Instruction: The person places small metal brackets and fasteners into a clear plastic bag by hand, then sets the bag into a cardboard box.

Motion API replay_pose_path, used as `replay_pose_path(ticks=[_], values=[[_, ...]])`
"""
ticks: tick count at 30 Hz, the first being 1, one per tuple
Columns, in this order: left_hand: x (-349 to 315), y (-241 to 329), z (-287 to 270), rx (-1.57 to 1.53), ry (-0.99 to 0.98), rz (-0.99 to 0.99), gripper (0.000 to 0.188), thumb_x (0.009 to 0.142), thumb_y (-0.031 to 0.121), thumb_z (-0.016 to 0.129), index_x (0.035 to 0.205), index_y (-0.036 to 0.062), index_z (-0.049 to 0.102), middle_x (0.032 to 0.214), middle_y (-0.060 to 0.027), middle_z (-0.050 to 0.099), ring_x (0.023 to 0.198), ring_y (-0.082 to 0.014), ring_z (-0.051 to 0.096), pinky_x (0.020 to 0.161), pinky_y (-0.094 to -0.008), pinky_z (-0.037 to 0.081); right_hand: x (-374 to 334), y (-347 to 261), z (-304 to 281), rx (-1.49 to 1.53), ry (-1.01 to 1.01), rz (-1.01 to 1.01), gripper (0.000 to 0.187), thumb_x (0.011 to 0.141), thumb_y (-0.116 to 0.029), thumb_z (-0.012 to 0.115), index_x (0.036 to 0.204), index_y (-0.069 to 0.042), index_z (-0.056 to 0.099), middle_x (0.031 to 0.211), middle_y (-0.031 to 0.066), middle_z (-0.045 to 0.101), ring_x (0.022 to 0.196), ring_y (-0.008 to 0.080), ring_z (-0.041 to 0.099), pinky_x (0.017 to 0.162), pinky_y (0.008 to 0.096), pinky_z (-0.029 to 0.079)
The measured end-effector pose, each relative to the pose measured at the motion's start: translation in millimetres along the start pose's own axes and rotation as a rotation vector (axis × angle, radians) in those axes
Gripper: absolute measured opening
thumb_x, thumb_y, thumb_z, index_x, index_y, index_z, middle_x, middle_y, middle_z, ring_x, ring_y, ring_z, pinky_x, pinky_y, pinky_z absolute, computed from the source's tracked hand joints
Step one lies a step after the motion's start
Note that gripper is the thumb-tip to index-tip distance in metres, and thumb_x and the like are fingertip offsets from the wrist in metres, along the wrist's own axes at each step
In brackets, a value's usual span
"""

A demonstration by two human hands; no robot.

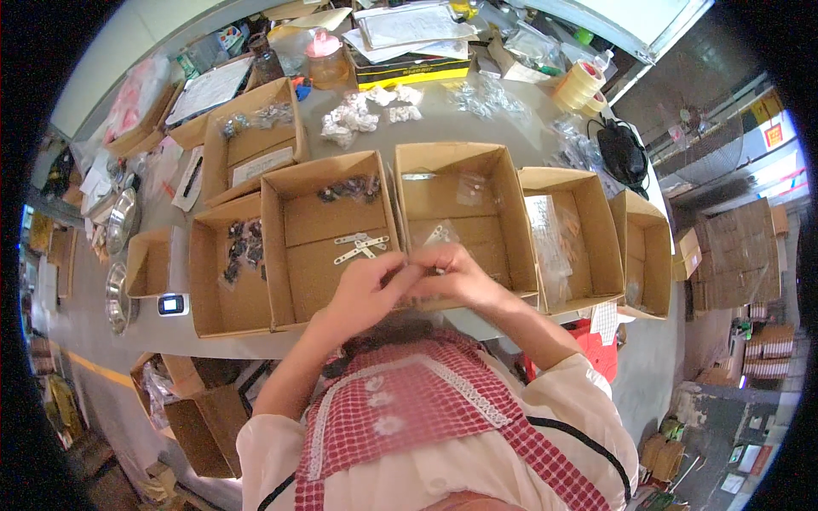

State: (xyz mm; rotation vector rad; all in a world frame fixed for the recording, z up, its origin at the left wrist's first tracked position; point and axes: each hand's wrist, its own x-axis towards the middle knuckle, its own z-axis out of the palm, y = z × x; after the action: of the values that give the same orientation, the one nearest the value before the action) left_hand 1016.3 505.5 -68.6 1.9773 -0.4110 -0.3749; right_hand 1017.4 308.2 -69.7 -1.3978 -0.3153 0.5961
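Note:
My left hand (368,288) and my right hand (456,274) meet over the near edges of two middle cardboard boxes. The fingers of both are closed and pinched together, and what lies between them is too small and hidden to name. Just beyond my right fingers shows a small clear plastic bag (440,232) with a pale metal piece; I cannot tell whether it is held. Beside my left hand, several flat metal strips with holes (362,249) lie crossed in the left middle box (319,217). Dark small parts in bags (349,189) sit at its far end.
The right middle box (460,157) holds a few clear bags. Left of them, another box (204,281) contains black parts (244,247); to the right stands a box with brownish pieces (569,234). White bagged parts (351,115), tape rolls (579,87) and a black pouch (620,152) lie farther back.

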Motion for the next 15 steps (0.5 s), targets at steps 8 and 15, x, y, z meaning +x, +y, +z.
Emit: replay_pose_path(ticks=[8,15], values=[[-37,-15,6,-0.351,0.159,-0.048,0.009,0.092,0.006,0.060,0.086,0.0003,0.060,0.070,-0.0022,0.056,0.068,-0.0067,0.051,0.062,-0.0254,0.045,0,-2,13,0.078,-0.094,0.195,0.014,0.086,-0.014,0.070,0.081,-0.002,0.065,0.074,0.0015,0.061,0.067,0.0138,0.058,0.062,0.0283,0.045],[-52,-13,12,-0.107,0.418,-0.069,0.009,0.081,0.003,0.062,0.077,-0.0027,0.056,0.066,0.0002,0.053,0.066,-0.0053,0.047,0.059,-0.0237,0.042,10,7,40,-1.024,0.417,-0.623,0.013,0.067,-0.009,0.071,0.075,-0.006,0.061,0.087,0.0108,0.060,0.080,0.0332,0.062,0.072,0.0426,0.051]])
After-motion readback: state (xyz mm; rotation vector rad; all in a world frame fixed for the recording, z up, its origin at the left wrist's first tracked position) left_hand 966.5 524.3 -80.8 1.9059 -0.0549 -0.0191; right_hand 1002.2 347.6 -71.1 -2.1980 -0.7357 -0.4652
